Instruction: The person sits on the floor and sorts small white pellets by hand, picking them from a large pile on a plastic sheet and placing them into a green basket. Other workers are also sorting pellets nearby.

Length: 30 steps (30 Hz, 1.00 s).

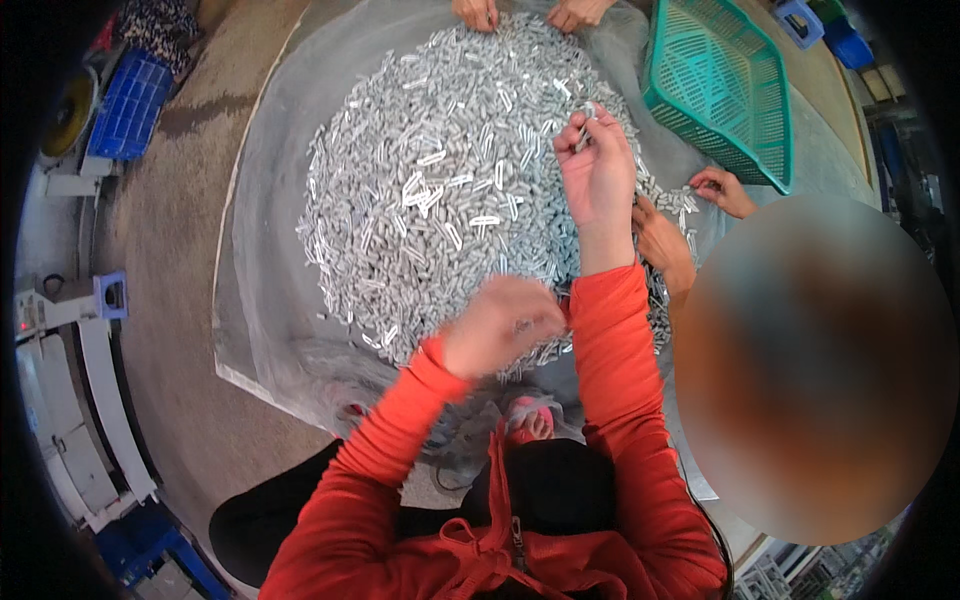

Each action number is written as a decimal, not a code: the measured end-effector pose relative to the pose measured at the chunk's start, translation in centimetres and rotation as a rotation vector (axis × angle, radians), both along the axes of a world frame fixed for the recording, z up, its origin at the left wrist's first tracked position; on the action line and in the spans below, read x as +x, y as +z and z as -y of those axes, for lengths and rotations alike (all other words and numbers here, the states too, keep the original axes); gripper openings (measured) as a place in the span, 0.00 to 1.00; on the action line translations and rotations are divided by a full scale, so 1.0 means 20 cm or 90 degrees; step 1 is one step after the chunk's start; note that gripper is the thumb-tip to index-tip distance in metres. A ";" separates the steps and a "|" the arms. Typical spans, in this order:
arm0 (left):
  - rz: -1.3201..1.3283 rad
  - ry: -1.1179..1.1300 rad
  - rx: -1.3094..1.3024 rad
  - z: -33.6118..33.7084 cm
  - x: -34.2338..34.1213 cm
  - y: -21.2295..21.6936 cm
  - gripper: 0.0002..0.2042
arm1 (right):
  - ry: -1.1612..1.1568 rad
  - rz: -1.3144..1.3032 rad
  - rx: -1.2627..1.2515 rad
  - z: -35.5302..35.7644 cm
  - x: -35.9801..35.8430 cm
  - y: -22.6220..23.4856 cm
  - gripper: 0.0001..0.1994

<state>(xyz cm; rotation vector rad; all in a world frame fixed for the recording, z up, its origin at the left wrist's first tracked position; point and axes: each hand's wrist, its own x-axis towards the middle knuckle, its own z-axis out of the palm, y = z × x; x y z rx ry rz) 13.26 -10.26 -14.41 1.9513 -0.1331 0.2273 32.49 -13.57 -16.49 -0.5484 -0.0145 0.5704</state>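
Note:
A wide heap of small, oblong, silver-grey metal pieces point(400, 240) lies in front of me, some showing a long slot. My right hand point(600, 175) is raised over the heap's right side, palm turned up. Its fingertips are pinched on a small grey metal piece point(588, 110). Above the near edge of the heap is my left hand point(500, 325), with its fingers curled and smeared by motion; whether anything is in it cannot be made out. Red sleeves cover both my forearms.
A pale translucent sheet point(270, 230) lies under the heap. A green plastic basket point(660, 70) stands at the far right. Other people's hands work at the far edge point(475, 12) and right edge point(665, 245). On the left are a blue crate point(130, 105) and white equipment point(75, 440).

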 end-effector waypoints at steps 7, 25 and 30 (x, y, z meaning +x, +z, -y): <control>0.160 0.672 -0.606 -0.59 0.14 -0.01 0.06 | 0.239 0.296 -0.419 -0.01 -0.33 -0.12 0.09; 0.096 0.757 -0.430 -1.02 0.09 -0.24 0.16 | 0.173 1.006 -0.234 -0.08 -0.95 0.15 0.04; 0.261 0.819 -0.459 -1.22 0.03 -0.05 0.11 | 0.441 0.732 -0.160 0.13 -0.97 0.06 0.04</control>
